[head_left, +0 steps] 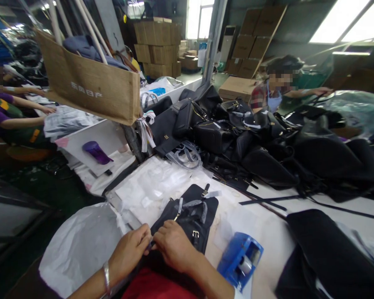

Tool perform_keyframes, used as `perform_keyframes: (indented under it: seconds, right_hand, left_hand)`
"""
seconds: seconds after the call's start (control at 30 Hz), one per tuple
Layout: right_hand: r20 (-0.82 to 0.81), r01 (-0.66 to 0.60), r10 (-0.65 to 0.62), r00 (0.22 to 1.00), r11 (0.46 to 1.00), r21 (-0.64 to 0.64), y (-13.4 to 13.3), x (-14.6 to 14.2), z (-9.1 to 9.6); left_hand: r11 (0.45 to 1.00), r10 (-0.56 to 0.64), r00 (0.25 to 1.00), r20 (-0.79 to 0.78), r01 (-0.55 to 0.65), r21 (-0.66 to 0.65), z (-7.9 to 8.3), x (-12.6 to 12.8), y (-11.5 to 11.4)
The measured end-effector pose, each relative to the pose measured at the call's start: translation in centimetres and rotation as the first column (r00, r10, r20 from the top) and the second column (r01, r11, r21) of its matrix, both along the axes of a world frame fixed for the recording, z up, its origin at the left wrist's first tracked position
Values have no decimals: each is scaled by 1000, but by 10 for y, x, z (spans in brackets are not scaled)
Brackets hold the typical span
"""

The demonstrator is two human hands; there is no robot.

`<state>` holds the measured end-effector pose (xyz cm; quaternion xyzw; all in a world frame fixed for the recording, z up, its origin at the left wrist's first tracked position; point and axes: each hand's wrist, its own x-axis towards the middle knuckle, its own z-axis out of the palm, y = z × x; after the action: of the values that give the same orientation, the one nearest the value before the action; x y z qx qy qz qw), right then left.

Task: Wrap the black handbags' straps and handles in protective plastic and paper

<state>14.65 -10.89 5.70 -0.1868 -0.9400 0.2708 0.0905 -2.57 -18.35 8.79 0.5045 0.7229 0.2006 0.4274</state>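
Observation:
A black bag (187, 216) with gold-coloured buckles and wrapped handles lies on the white table in front of me. At its near left edge, my left hand (129, 248) is closed in a pinch, a metal bangle round its wrist. Right beside it, my right hand (173, 245) is also closed, fingers curled and knuckles up, covering part of the bag. Between the two sets of fingertips shows a short bit of black strap (151, 244); whether it joins the bag is hidden by my hands. A blue tape dispenser (239, 259) stands right of my right hand.
Black bags (212, 133) are heaped across the table's far side, with another black bag (333, 253) at near right. A brown tote (90, 79) hangs at upper left. White plastic (81, 249) bulges at my left. Co-workers sit at left and far right; cartons (158, 45) stand behind.

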Motion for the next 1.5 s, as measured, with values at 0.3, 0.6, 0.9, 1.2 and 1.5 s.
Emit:
perform_keyframes:
  seconds: [0.3, 0.6, 0.9, 1.2, 1.5]
  right_hand:
    - [58, 120, -114, 992, 986, -117, 45, 36, -27]
    - [-71, 100, -125, 990, 954, -282, 79, 40, -46]
    - [-126, 31, -111, 986, 857, -514, 80, 41, -31]
    - [-134, 58, -126, 983, 904, -424, 62, 18, -35]
    - [-98, 102, -153, 983, 912, -397, 85, 54, -58]
  left_hand:
    - [997, -53, 998, -39, 51, -59, -18, -7, -3]
    - [998, -54, 973, -223, 47, -37, -17, -17, 1]
    - [999, -45, 985, -168, 41, -27, -19, -7, 22]
    - [999, -38, 997, -67, 37, -10, -21, 30, 48]
    - [996, -70, 996, -62, 66, -67, -31, 12, 65]
